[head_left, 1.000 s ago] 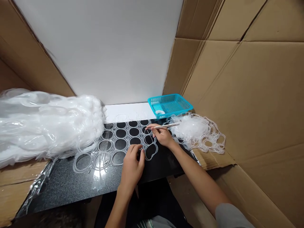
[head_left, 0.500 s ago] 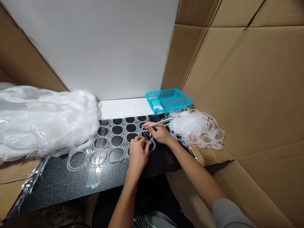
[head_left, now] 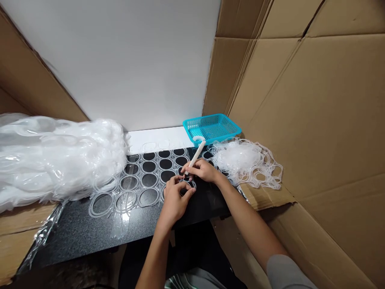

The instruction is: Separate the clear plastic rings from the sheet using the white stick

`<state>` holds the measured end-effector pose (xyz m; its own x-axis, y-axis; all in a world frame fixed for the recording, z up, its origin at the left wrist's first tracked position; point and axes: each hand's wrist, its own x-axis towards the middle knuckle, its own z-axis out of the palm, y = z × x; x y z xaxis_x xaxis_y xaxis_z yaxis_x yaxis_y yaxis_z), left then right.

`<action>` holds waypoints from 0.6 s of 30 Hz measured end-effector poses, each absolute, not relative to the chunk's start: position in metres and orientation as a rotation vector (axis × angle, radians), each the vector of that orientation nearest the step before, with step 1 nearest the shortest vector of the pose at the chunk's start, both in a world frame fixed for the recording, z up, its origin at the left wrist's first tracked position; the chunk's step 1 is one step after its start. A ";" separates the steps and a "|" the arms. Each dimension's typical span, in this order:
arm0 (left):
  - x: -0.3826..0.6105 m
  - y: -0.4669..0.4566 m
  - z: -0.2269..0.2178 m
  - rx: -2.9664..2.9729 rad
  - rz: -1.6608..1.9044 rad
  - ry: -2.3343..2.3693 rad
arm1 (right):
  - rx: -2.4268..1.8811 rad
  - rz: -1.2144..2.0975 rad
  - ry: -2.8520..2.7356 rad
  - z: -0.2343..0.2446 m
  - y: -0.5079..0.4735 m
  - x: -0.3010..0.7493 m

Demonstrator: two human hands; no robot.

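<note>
A sheet of clear, joined rings (head_left: 148,196) lies flat on the dark speckled tabletop (head_left: 81,233). At its right end, my left hand (head_left: 176,198) bends over a ring, with thumb and fingers holding its edge. My right hand (head_left: 203,170) grips a slim white pen-like tool (head_left: 197,155), held upright at a slant. The tool's lower end points down at the ring by my left fingertips; its very tip is hidden by fingers.
A large heap of clear plastic ring sheets (head_left: 60,160) fills the left side. A turquoise basket (head_left: 222,130) at the back holds a few white rings (head_left: 198,138). A tangled pile of clear ring scraps (head_left: 243,160) lies right. Cardboard walls (head_left: 315,100) enclose the right.
The white tool has swung from nearly flat to steep, its lower end now down by the ring. My right hand has come slightly closer to my left.
</note>
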<state>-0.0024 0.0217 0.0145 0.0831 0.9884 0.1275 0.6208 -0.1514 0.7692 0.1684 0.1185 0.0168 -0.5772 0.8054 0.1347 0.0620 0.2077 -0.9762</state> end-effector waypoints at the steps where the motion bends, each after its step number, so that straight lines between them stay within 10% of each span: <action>1: -0.003 0.020 0.014 1.840 0.895 1.570 | -0.804 1.446 -1.810 0.016 0.119 0.170; 18: -0.025 0.016 0.025 0.755 1.252 1.051 | -0.678 1.655 -1.594 0.020 0.114 0.154</action>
